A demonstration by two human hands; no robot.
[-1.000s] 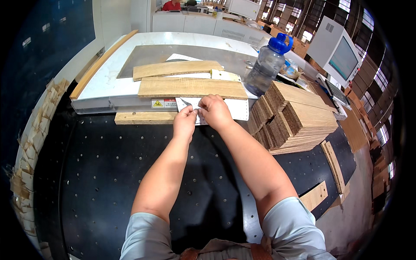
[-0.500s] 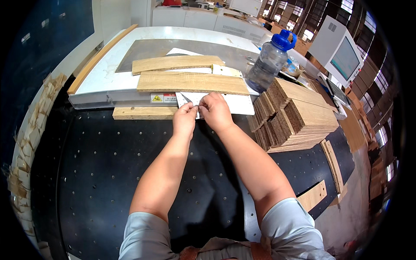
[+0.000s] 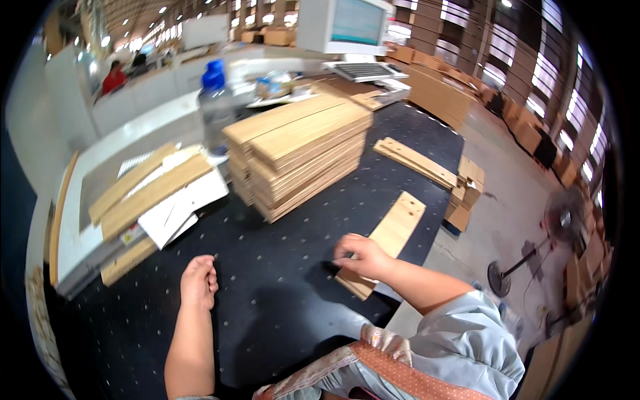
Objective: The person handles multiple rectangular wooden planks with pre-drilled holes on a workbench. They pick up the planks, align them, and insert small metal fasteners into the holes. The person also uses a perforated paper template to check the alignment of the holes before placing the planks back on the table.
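Note:
My left hand [image 3: 199,281] hovers over the black table [image 3: 267,260] with its fingers curled closed; anything inside them is hidden. To the right, my right hand [image 3: 363,257] is closed in a pinch by a light wood board [image 3: 399,223]. What its fingertips hold, if anything, is too small to make out. The board lies slanted near the table's right edge, and my hand partly covers its near end. At the left, white paper sheets [image 3: 193,200] stick out from under a wood strip [image 3: 157,197].
A tall stack of wood boards [image 3: 307,153] stands mid-table, beside a blue-capped water bottle [image 3: 215,110]. Two narrow strips [image 3: 417,162] lie at the far right edge. Behind are a keyboard [image 3: 363,71] and monitor [image 3: 347,30]. A floor fan [image 3: 565,217] stands to the right.
My view has swung right. My hands have left the white papers and moved apart; the right one is now at the slanted board, the left over the black table.

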